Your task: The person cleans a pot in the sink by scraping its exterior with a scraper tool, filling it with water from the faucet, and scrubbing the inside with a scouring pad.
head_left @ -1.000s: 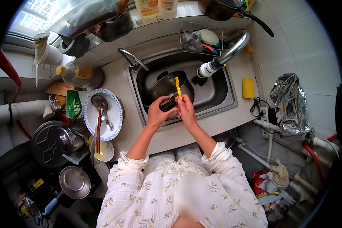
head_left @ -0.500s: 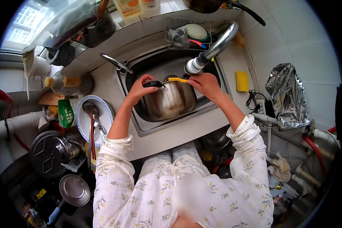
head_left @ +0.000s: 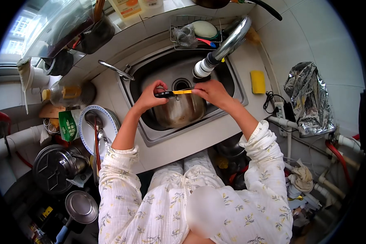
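Note:
A stained steel pot point(head_left: 179, 112) stands in the near part of the steel sink point(head_left: 150, 136), a small metal fitting showing near the top of its wall. My left hand point(head_left: 150, 96) is closed on a short black handle point(head_left: 164, 94) at the pot's upper left edge. Between finger and thumb, my right hand point(head_left: 212, 93) pinches a slim yellow tool point(head_left: 183, 92) lying across the top of the pot. Its left end meets the black handle; whether the two are joined I cannot tell. The pot's inside is hidden from me.
The tap point(head_left: 232, 38) arches over the sink's far right. A wire rack point(head_left: 175, 24) stands behind it, a yellow sponge point(head_left: 257, 82) to the right. Left are a blue-rimmed bowl point(head_left: 84, 134) with ladle and chopsticks and an oil bottle point(head_left: 67, 94). Crumpled foil point(head_left: 309, 95) lies at right.
The yellow tool has come down and left, its left end now at the black handle. The black handle has tipped level. My right hand has shifted left; the view has moved slightly.

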`<state>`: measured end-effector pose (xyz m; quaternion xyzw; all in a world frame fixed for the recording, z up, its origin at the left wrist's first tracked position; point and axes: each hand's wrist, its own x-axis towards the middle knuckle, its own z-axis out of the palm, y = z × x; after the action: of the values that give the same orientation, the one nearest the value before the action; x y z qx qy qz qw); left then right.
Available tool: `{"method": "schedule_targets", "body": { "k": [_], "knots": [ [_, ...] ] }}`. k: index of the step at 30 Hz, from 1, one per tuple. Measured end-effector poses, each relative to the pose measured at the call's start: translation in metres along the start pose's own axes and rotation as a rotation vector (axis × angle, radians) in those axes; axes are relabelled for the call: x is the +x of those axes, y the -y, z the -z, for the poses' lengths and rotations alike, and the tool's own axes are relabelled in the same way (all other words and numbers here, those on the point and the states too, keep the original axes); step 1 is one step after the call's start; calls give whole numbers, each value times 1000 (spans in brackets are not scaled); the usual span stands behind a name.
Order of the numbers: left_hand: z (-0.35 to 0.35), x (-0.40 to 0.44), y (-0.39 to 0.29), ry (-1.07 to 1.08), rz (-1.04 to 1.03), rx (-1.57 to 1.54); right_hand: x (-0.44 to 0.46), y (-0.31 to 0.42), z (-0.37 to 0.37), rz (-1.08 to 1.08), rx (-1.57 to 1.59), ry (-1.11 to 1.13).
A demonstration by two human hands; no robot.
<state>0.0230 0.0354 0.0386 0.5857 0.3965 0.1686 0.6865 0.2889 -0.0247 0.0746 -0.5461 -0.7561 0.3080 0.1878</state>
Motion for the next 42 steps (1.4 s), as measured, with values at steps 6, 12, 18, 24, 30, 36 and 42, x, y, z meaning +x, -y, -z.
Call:
{"method": "schedule_targets", "body": {
  "k": [6, 12, 18, 24, 30, 36, 42],
  "knots": [
    [-9, -9, 12, 13, 6, 36, -20, -6, 4, -145, 31, 80],
    [-18, -13, 13, 26, -12, -1, -7, 6, 0, -85, -17, 86],
    [-22, -12, 13, 54, -29, -49, -2, 2, 15, -132, -18, 207],
    [-21, -16, 7, 57, -46, 9, 12, -2, 13, -2, -99, 213],
    [-17, -14, 12, 64, -96, 91, 22, 6, -1, -34, -92, 266],
    [-14, -14, 9, 88, -112, 95, 9, -4, 19, -26, -139, 245],
    [-13, -16, 5, 86, -125, 133, 19, 9, -6, -43, -106, 231]
  ]
}}
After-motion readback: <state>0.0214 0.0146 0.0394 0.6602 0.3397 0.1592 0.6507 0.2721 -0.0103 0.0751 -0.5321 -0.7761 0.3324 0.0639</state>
